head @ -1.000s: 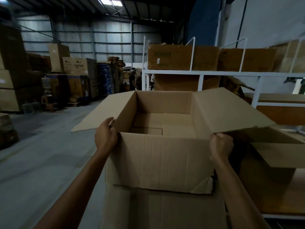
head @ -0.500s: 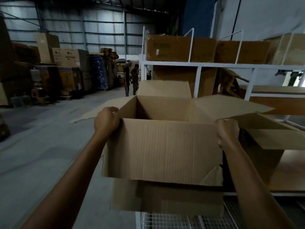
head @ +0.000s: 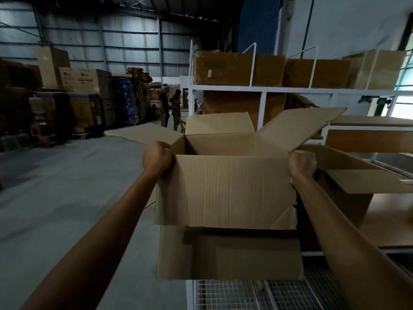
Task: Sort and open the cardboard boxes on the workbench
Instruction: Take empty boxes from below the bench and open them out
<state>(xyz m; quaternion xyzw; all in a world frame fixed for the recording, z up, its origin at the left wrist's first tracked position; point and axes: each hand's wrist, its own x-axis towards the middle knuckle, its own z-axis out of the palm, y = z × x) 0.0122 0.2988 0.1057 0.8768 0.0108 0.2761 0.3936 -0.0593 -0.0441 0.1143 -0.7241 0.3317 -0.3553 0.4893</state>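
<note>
Cardboard, plain brown, makes up the box (head: 225, 189) we hold out in front of us with all four top flaps spread. Against the frame half a second back, we note the box sits higher in view, its floor is now hidden behind the near wall, and the far flap stands more upright. Our left hand (head: 157, 158) is clenched on the near left top corner, fingers curled over the rim. Our right hand (head: 302, 162) is clenched likewise on the near right top corner, where the right flap folds out. The near wall spans the gap between both fists; the near flap hangs down below it. The box is off the bench (head: 390, 222), at its left end, above a wire mesh shelf (head: 245, 294). A second open box (head: 348, 186) stands on the bench just beside our right hand. Closed boxes (head: 237, 68) fill the white rack (head: 263, 88) behind. Two people (head: 171, 108) stand far off on the floor.
</note>
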